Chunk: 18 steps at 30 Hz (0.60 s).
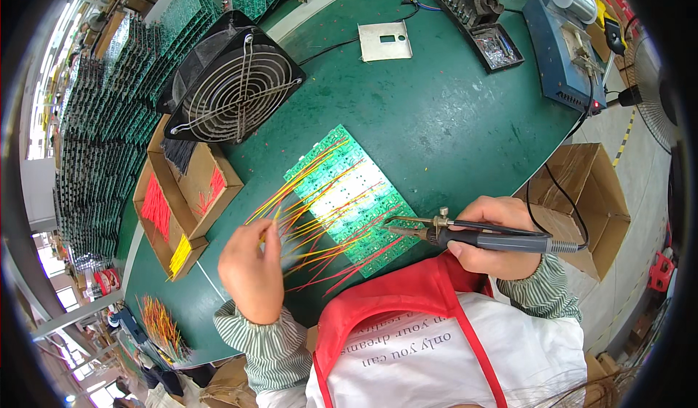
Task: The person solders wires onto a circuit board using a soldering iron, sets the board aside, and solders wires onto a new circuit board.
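Note:
A green circuit board panel (367,168) lies on the table in front of me, with rows of red and yellow wires (302,222) fanning out over its left side. My right hand (502,262) is wrapped round a grey soldering iron (509,243) that has a feeder tube clamped along its top. The iron's tip is over the board's lower right part; whether it touches is too fine to tell. Left of the board, my left hand (251,270) is closed in a pinch. A yellow wire shows at its fingertips, partly blurred.
A black fan (236,88) and a divided cardboard box (193,222) of wires stand left. Stacked circuit boards (102,146) rise behind them. A white plate (374,48), a black tray (502,48) and a blue soldering station (563,59) sit at the back. An open carton (596,212) is right.

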Tool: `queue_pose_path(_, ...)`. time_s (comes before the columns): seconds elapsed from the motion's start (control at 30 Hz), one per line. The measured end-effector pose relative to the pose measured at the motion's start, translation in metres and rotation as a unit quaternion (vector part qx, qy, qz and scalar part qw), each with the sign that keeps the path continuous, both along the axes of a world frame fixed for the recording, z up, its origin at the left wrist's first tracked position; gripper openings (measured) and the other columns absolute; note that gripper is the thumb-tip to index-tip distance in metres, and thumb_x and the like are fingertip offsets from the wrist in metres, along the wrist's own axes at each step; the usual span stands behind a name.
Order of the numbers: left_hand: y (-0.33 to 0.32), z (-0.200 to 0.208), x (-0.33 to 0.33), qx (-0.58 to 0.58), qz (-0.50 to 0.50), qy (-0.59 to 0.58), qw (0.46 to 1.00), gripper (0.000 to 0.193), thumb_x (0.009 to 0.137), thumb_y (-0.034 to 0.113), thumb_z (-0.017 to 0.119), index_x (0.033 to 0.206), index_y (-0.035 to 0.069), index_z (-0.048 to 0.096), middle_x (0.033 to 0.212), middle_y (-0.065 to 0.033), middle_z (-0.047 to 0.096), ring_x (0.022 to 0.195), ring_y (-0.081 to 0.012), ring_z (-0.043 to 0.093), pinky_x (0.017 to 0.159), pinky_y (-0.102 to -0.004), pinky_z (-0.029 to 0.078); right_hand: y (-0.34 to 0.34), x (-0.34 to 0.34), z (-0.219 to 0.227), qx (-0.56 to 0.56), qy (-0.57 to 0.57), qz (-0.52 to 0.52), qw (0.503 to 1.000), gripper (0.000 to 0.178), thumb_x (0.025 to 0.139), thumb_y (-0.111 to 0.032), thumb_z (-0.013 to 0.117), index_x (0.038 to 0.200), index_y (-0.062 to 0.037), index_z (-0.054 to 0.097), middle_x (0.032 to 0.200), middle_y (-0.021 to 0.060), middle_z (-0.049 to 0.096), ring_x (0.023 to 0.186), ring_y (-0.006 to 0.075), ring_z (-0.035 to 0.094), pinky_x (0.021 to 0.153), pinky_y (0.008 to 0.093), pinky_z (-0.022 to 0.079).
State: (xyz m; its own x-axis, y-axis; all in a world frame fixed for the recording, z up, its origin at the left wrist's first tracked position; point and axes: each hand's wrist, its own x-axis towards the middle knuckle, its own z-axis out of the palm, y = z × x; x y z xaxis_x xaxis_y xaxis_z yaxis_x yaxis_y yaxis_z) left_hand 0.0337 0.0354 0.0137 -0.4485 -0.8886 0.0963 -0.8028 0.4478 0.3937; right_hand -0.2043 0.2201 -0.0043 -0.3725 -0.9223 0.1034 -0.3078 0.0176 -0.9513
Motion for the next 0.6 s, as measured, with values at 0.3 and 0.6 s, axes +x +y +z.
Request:
queue_pose_path(0.3,0.034,-0.023,-0.044,0.167,-0.227,0.066,0.957,0.009,0.077,0.006,0.070,0.080,0.001,0.064,0.075,-0.0105,0.063,0.065,-0.0256,0.061,0.058,-0.0325,0.047,0.008,-0.006,0.001,0.007,0.004,-0.020,1.000,0.015,0.070,-0.010,0.073,0.076,-0.0021,0.062,0.059,0.0040,0.060,0.050,0.0126,0.057,0.048,0.0251,0.044)
queue_pose_path(0.6,0.031,-0.028,-0.050,0.195,-0.225,0.057,0.953,0.010,0.079,0.007,0.069,0.081,0.000,0.064,0.077,-0.0121,0.063,0.069,-0.0251,0.062,0.061,-0.0326,0.048,0.008,-0.008,-0.004,0.016,-0.012,-0.023,1.000,0.017,0.069,-0.012,0.073,0.076,-0.0020,0.061,0.059,0.0040,0.060,0.050,0.0125,0.058,0.049,0.0248,0.045)
